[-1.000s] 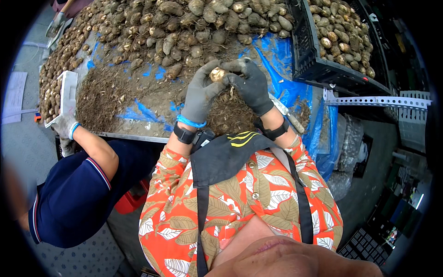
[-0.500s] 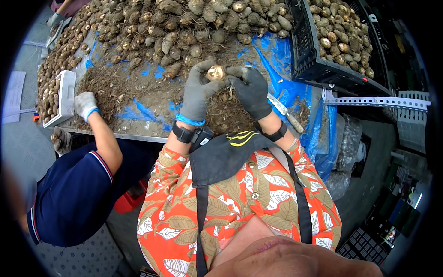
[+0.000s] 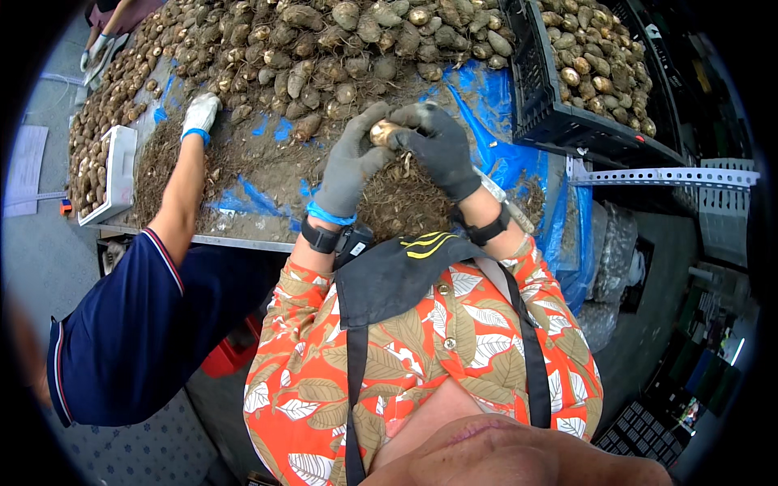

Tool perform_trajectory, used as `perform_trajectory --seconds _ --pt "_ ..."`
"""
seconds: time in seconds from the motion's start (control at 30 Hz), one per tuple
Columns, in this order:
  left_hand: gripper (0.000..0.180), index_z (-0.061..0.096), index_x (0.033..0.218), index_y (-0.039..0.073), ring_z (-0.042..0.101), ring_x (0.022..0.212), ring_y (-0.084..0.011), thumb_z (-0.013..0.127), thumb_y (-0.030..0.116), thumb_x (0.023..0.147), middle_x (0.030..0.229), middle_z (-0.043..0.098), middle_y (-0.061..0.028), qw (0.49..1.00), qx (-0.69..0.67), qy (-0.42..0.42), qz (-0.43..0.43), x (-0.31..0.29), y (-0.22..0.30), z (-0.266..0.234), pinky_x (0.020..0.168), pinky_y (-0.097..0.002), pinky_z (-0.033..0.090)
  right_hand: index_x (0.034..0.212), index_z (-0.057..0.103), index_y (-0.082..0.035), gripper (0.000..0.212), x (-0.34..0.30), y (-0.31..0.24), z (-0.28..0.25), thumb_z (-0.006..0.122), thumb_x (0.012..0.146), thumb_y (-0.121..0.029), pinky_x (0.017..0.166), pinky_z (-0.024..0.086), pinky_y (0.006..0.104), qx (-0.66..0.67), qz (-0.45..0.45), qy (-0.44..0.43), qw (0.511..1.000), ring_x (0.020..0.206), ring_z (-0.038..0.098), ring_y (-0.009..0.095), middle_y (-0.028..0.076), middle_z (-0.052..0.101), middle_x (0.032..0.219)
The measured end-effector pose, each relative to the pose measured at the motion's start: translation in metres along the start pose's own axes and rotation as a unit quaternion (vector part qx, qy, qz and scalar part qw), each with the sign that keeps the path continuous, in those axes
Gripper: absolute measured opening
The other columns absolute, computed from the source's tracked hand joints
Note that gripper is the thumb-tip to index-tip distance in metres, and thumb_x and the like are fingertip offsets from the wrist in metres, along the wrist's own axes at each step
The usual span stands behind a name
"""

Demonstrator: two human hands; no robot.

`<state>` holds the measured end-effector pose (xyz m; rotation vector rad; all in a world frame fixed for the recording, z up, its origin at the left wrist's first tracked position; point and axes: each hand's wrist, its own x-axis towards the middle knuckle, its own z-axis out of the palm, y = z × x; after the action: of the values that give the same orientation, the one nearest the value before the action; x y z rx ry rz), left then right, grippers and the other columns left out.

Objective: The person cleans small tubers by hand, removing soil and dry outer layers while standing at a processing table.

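Tuber (image 3: 381, 132): between both hands above the counter (image 3: 243, 242), pale surface showing.
Left hand (image 3: 354, 158): fingers grasping the tuber.
Right hand (image 3: 440, 146): fingers pinching its right end.
Crate (image 3: 535, 105): well filled, seemingly done.
Heap (image 3: 340, 61): many, some rooty, apparently left to do.

Orange leaf-print shirt (image 3: 478, 373), black apron (image 3: 393, 275)

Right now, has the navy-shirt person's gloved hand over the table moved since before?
Yes. That gloved hand has moved away from the white crate, forward and right, toward the big root pile.
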<state>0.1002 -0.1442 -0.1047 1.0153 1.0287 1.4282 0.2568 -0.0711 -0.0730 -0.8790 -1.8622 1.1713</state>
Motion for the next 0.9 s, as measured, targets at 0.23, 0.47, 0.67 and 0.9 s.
perform_trajectory --seconds 0.23,0.47,0.67,0.9 --pt "0.082 0.030 0.147 0.002 0.044 0.130 -0.0207 0.064 -0.006 0.073 0.146 0.041 -0.0131 0.999 0.043 -0.010 -0.003 -0.006 0.018 0.010 0.107 -0.0329 0.037 0.095 0.070 -0.007 0.019 0.008 0.045 -0.016 0.060 0.083 -0.017 0.068 0.050 0.0373 0.059 0.161 -0.007 0.985 0.075 0.062 0.031 0.012 0.066 0.083" --pt "0.082 0.022 0.149 0.001 0.036 0.137 -0.0248 0.057 -0.009 0.075 0.149 0.035 -0.0166 0.979 0.193 0.009 0.072 0.006 0.000 0.012 0.109 -0.0346 0.035 0.106 0.068 -0.007 0.029 0.000 0.015 0.006 0.060 0.083 -0.022 0.088 0.047 0.0386 -0.037 0.014 -0.042 0.998 0.100 0.060 0.029 0.011 0.065 0.106" --pt "0.090 0.014 0.151 0.002 0.028 0.142 -0.0260 0.056 -0.012 0.072 0.154 0.027 -0.0170 0.998 0.046 -0.020 0.039 0.001 0.016 0.015 0.111 -0.0329 0.032 0.105 0.068 -0.008 0.028 0.009 0.057 0.012 0.054 0.088 -0.025 0.083 0.048 0.0380 -0.014 0.143 0.011 0.990 0.099 0.061 0.029 0.015 0.065 0.106" --pt "0.087 0.019 0.150 0.003 0.030 0.141 -0.0248 0.053 -0.014 0.072 0.152 0.030 -0.0164 0.990 0.103 -0.046 0.078 -0.003 0.043 0.002 0.112 -0.0323 0.030 0.106 0.069 -0.006 0.032 0.012 0.029 -0.007 0.050 0.095 -0.029 0.078 0.050 0.0356 0.038 0.006 -0.109 0.993 0.095 0.066 0.022 0.015 0.069 0.105"
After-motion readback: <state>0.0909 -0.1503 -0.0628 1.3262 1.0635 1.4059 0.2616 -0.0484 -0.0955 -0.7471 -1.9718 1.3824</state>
